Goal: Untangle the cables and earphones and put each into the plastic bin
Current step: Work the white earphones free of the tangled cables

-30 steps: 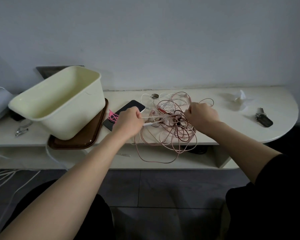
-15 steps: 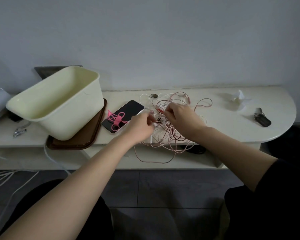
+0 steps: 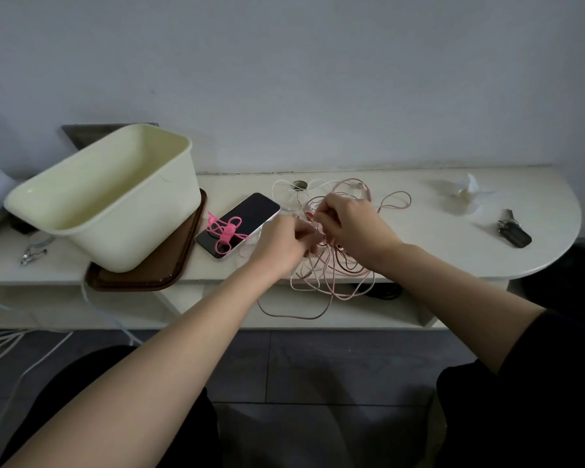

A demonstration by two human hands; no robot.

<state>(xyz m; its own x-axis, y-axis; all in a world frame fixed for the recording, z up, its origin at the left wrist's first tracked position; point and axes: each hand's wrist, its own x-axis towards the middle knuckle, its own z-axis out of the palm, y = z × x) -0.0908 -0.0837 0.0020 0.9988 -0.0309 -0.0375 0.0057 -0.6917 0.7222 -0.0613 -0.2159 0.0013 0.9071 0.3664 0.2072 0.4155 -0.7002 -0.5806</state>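
Left hand (image 3: 281,243) and right hand (image 3: 348,224) close together over the cable tangle (image 3: 331,275) at the counter (image 3: 419,238) front edge, each pinching thin strands, loops hanging off the edge; plastic bin (image 3: 115,211) lies leftward, nearer the left hand.

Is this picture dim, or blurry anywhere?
Head view: dim, soft light, with no glare on the phone; faint shadows lie left of the tissue and keys; the thin cables smear together where the left hand and right hand pinch them.
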